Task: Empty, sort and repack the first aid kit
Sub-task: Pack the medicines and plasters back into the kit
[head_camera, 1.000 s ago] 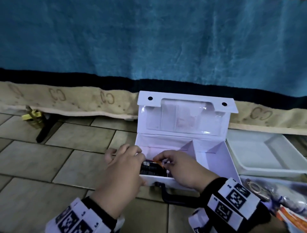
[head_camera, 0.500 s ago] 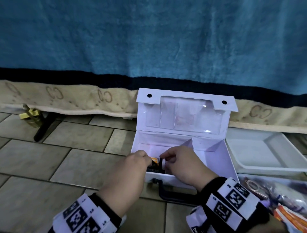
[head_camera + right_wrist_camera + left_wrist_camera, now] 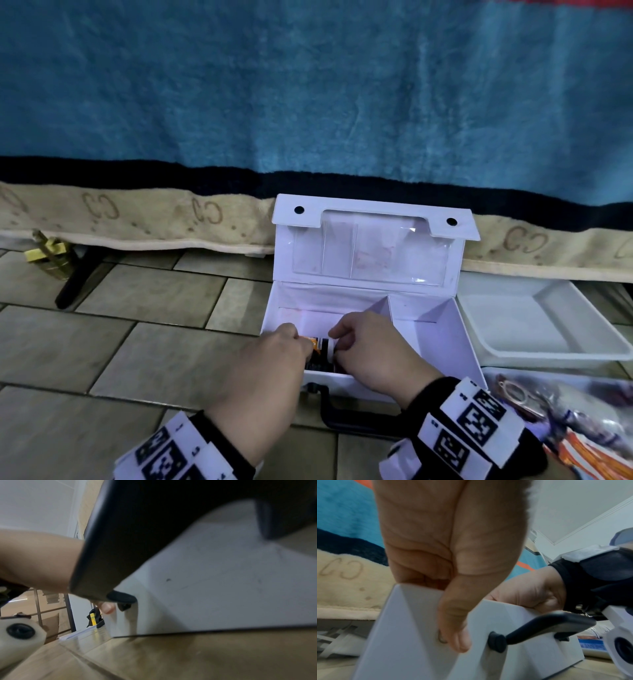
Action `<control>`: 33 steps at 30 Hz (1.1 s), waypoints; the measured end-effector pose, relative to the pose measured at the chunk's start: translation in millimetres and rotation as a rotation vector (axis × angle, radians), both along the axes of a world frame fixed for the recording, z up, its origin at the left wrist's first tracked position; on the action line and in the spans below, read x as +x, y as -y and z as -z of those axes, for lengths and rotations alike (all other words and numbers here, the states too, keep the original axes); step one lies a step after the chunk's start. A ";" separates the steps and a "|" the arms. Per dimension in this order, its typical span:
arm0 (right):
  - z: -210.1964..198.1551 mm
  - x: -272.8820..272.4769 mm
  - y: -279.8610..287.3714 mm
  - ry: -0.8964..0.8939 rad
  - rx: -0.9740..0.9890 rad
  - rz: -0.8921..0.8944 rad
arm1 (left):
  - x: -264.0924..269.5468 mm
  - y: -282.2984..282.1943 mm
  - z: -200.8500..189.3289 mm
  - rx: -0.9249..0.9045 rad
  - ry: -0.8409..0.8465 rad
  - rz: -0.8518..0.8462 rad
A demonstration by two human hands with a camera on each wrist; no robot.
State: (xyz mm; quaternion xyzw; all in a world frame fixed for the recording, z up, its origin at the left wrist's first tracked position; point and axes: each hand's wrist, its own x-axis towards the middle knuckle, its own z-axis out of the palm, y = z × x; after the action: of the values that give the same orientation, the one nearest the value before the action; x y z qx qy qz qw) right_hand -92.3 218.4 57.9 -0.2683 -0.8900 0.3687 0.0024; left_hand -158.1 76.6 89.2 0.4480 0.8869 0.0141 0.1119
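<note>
The white first aid kit (image 3: 428,329) stands open on the tiled floor, its lid (image 3: 373,253) upright and its black handle (image 3: 346,414) facing me. Both hands reach into its left compartment. My right hand (image 3: 337,342) pinches the white end of a small orange-and-black bottle (image 3: 320,346) that lies on dark items there. My left hand (image 3: 291,342) holds the kit's front-left corner. In the left wrist view its thumb (image 3: 452,628) lies on the outside of the kit's wall (image 3: 402,635) and the fingers curl inside. The right compartment shows bare white walls.
An empty white tray (image 3: 534,329) sits right of the kit. Nearer me at the lower right lie loose packets and a ring-shaped item (image 3: 565,421). A blue blanket (image 3: 308,102) hangs behind. A yellow and black object (image 3: 51,260) lies at the far left.
My left hand's fingers curled in and the hand slid to the kit's front-left corner. The hands drew closer together, and the bottle's orange label came into sight between them.
</note>
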 end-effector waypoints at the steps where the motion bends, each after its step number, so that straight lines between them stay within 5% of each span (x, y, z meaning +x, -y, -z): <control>1: -0.6 0.5 -0.6 0.000 0.003 -0.010 | -0.1 -0.5 -0.4 0.000 0.002 0.002; 33: 1.8 -3.8 -4.3 -0.009 -0.048 -0.007 | -2.2 -2.3 -9.1 -0.069 0.016 0.011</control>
State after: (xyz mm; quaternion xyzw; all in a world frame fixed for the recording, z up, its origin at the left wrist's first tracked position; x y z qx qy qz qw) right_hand -96.1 222.7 56.0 -0.2634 -0.8819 0.3909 -0.0013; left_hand -160.3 78.9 98.3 0.4488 0.8833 -0.0135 0.1347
